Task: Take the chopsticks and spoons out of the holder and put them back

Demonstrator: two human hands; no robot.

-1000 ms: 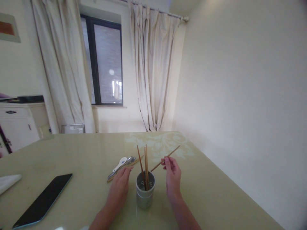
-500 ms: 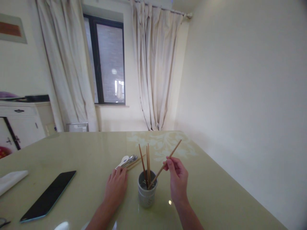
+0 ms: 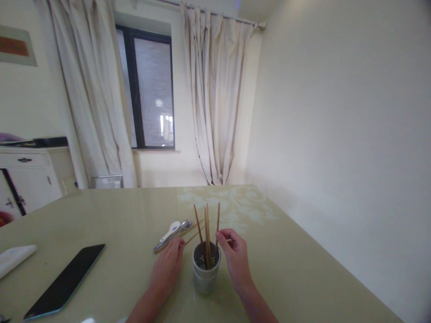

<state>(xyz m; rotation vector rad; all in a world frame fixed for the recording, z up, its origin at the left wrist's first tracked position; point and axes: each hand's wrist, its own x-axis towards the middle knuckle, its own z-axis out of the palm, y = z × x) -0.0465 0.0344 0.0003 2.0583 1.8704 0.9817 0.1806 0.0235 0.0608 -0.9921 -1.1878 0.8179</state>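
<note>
A grey cup [image 3: 206, 280] stands upright on the table with several wooden chopsticks [image 3: 207, 224] leaning in it. My right hand [image 3: 234, 249] pinches one chopstick [image 3: 218, 215] between thumb and fingers at the cup's right side; its lower end is inside the cup. To the left of the cup, my left hand [image 3: 170, 262] has its fingers closed on the near end of another chopstick [image 3: 194, 235], which slants low over the table. Just beyond that hand lie a white spoon [image 3: 171, 229], metal spoons [image 3: 185, 225] and at least one more chopstick.
A black tablet-like slab [image 3: 67, 282] lies on the table [image 3: 303, 278] at left, near a white folded item [image 3: 15, 260]. Behind the table are a window [image 3: 153, 89], curtains [image 3: 218, 98] and a white cabinet [image 3: 33, 179]. A wall runs along the right.
My right hand has moved left, bringing its chopstick from a slant to nearly upright in the cup. My left hand has shifted slightly right, drawing a chopstick away from the spoons.
</note>
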